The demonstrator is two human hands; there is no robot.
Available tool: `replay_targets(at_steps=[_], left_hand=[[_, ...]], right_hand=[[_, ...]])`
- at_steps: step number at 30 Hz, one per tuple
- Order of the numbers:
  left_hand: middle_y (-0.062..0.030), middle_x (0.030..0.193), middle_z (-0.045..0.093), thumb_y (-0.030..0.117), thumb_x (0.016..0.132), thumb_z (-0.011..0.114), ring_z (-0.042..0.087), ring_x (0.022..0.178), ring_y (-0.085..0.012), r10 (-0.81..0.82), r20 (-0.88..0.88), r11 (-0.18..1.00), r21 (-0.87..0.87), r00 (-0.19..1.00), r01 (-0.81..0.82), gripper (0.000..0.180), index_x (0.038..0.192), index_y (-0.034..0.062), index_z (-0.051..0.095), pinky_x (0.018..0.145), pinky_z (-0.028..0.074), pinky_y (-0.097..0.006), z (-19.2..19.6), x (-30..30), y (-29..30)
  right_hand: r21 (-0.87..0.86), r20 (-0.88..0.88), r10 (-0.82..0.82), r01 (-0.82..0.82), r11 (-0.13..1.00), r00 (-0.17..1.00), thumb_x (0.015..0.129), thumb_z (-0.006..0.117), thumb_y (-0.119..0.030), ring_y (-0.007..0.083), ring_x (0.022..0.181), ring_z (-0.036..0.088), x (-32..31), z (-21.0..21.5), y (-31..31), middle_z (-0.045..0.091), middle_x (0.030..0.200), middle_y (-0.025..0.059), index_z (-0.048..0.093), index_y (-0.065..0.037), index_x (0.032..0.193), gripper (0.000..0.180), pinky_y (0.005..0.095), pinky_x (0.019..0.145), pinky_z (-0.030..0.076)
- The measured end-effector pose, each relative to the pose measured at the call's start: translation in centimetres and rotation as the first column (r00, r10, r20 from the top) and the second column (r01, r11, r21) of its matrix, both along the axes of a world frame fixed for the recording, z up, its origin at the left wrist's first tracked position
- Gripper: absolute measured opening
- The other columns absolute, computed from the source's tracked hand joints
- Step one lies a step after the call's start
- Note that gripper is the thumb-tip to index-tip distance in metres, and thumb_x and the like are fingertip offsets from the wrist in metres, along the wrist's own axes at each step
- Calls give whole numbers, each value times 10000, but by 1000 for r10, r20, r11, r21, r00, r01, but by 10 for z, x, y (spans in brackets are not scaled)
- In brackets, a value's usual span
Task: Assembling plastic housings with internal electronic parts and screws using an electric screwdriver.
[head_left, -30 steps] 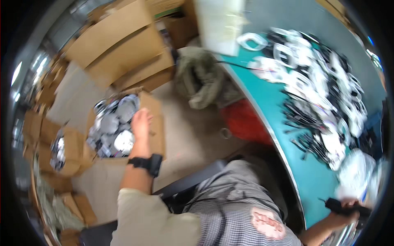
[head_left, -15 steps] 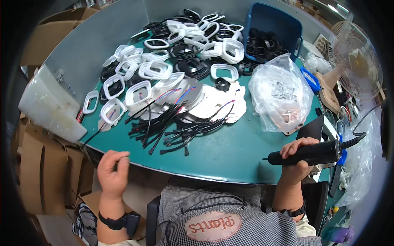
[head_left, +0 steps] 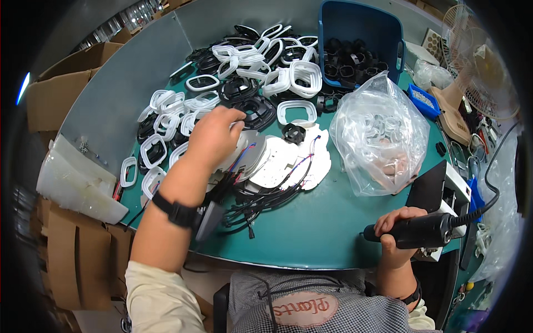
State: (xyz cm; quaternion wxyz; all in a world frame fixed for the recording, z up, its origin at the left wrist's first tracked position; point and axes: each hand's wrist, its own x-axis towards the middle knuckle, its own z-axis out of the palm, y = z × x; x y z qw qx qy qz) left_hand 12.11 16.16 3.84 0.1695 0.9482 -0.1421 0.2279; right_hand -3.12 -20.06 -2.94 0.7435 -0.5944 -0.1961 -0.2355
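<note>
The worker's left hand (head_left: 214, 141) is extended over the heap on the green tabletop (head_left: 333, 222), its fingers bent and the thumb close to the forefinger; from here I cannot tell whether they pinch anything. It lies nearest a black, rounded-square plastic frame (head_left: 257, 114), just beyond the fingertips, and a stack of thin, flat, rounded grey plates (head_left: 256, 161), just below the hand. White, flat, irregular plates (head_left: 272, 169) lie beside that stack, and a bundle of black cables with plug ends (head_left: 277, 205) spreads toward the table's front edge. The right hand (head_left: 393, 253) has its fingers wrapped about a black, cylindrical power screwdriver (head_left: 423, 232), held roughly level above the tabletop near its front edge, tip toward the left; a black coiled cord (head_left: 478, 215) leaves its rear end. White rounded-square plastic rings (head_left: 305, 65) are heaped behind the left hand. A clear plastic bag (head_left: 355, 130) of pale ring-shaped parts stands beyond the right hand, with a deep blue plastic bin (head_left: 361, 19) containing black parts behind it.
</note>
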Motion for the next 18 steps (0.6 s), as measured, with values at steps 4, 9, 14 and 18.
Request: replay_targets(at_steps=[4,9,14,18], left_hand=[[-106,1046,637,130,883,584,607,1022,-308,117,-168,941,333,979,-55,232,1078,152,708,874,502,-416,-18,63,13],[-136,1462,440,71,873,541,376,1381,-326,255,-332,809,588,908,-12,449,1281,232,633,1086,379,-444,-36,97,-2],[-170,1564,286,354,827,710,246,1451,-371,318,-503,819,573,804,35,474,1288,291,622,1143,297,-469,-31,115,2],[-181,1477,431,339,840,711,428,1344,-357,187,-427,953,297,885,-58,440,1245,181,646,1095,361,-401,-33,116,13]], right_hand=[[-36,50,33,-31,999,998,766,842,-141,152,631,564,3,1,0,543,806,70,402,-62,1143,584,280,554,513],[-30,31,-17,17,999,999,794,814,-144,156,652,570,-2,0,-3,547,805,78,397,-65,1128,540,294,586,531],[-27,29,-57,57,998,998,829,776,-154,160,660,565,-7,-2,-7,542,809,83,385,-70,1127,498,303,600,537],[-8,32,-74,74,997,997,846,755,-151,164,663,561,-7,-2,-7,538,818,91,377,-70,1129,479,304,605,534]])
